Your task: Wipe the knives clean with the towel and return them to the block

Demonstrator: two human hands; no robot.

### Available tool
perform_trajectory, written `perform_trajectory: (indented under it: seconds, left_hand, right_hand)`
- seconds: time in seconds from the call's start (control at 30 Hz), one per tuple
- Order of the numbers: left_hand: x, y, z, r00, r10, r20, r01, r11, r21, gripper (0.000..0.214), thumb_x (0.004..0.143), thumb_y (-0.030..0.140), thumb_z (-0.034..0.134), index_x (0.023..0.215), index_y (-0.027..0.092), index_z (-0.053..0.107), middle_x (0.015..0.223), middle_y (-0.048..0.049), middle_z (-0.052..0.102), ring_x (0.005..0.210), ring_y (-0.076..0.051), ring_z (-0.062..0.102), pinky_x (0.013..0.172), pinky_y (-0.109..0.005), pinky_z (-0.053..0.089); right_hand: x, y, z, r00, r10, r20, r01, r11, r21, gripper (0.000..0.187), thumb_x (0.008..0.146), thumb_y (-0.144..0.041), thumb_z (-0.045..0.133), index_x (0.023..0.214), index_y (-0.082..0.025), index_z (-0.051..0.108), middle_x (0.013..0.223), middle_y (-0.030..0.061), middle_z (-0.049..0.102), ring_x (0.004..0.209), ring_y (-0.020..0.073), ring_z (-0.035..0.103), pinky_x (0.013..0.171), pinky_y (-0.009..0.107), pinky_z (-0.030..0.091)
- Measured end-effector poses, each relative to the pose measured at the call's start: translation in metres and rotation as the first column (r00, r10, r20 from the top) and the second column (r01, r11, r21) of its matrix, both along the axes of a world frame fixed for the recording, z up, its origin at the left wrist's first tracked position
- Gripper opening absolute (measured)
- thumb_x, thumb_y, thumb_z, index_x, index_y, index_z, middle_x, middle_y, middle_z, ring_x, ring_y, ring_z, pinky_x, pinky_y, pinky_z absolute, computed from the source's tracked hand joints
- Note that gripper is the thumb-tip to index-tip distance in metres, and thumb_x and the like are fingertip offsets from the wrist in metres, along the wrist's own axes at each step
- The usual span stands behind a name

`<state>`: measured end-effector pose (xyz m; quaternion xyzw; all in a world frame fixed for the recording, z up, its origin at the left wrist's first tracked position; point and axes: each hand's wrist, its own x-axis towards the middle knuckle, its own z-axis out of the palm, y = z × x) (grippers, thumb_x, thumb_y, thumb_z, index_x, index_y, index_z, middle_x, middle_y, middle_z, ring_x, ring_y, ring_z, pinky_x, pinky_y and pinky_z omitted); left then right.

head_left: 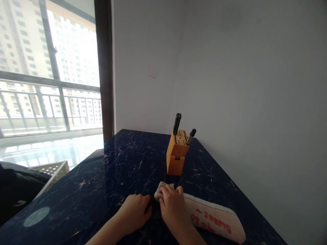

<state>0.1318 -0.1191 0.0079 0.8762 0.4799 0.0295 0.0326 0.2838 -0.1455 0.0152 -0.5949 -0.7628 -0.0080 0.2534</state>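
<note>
My left hand rests on the dark blue marble table with its fingers curled round something dark that I cannot make out. Right beside it, my right hand is closed on the bunched end of a white cloth with red lettering, which lies on the table and stretches off to the right. Just beyond the hands stands a wooden knife block with two black handles sticking out of it.
A plain grey wall runs along the table's right side and the back. To the left is a large window with a railing and tower blocks outside. A perforated metal box and a dark bag sit at the lower left.
</note>
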Motion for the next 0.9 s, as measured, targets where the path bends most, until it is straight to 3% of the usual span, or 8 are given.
perform_trajectory:
  seconds: [0.2,0.5,0.9]
  left_hand:
    - [0.0019,-0.0033,0.003,1.0,0.007,-0.008,-0.006,1.0,0.005,0.032,0.084,0.032,0.031,0.084,0.018,0.06,0.077,-0.008,0.067,0.07,-0.024,0.064,0.062,-0.033,0.045]
    - [0.0008,-0.003,0.0014,1.0,0.01,-0.018,-0.01,1.0,0.003,0.031,0.084,0.032,0.032,0.085,0.019,0.06,0.077,-0.008,0.067,0.07,-0.024,0.063,0.063,-0.033,0.045]
    - [-0.0007,-0.0038,0.0046,0.999,-0.027,-0.029,0.027,1.0,0.01,0.029,0.083,0.031,0.033,0.084,0.018,0.059,0.076,-0.0075,0.067,0.069,-0.023,0.063,0.061,-0.031,0.045]
  right_hand:
    - [-0.0036,0.0,0.0046,1.0,0.012,0.012,-0.012,1.0,-0.012,0.024,0.077,-0.004,0.04,0.081,-0.022,0.054,0.086,-0.0003,0.06,0.078,0.0152,0.052,0.073,0.03,0.023]
    - [0.0004,-0.0034,-0.0049,0.998,0.024,0.05,-0.022,0.999,-0.04,0.022,0.074,-0.003,0.042,0.08,-0.02,0.055,0.085,0.0019,0.06,0.079,0.016,0.052,0.078,0.033,0.022]
    - [-0.0006,-0.0029,-0.003,0.998,0.035,0.054,-0.035,0.999,-0.01,0.025,0.074,-0.001,0.042,0.082,-0.021,0.053,0.087,-0.0001,0.06,0.079,0.0149,0.052,0.074,0.031,0.022]
